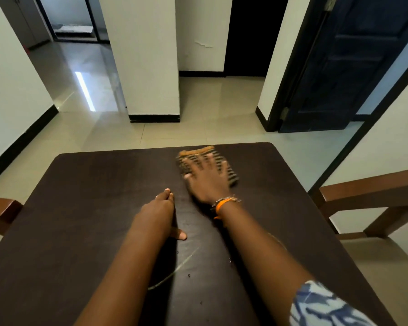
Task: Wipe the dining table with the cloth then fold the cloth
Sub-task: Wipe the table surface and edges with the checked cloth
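Observation:
A dark brown dining table [92, 208] fills the lower part of the head view. Near its far edge lies a striped cloth [231, 175] with an orange border, folded into a small pad. My right hand [207, 182] presses flat on the cloth with fingers spread; hand and cloth are blurred. A bracelet and an orange band circle that wrist. My left hand [163, 208] rests on its edge on the bare tabletop at the middle, fingers together, thumb touching the wood, holding nothing. A few water drops and a faint wet streak [174, 271] mark the near part of the table.
Wooden chairs stand at the table's right side [368, 198] and left side [0, 212]. Beyond the far edge is tiled floor, a white pillar [151, 67] and a dark blue open door [339, 67] at the right.

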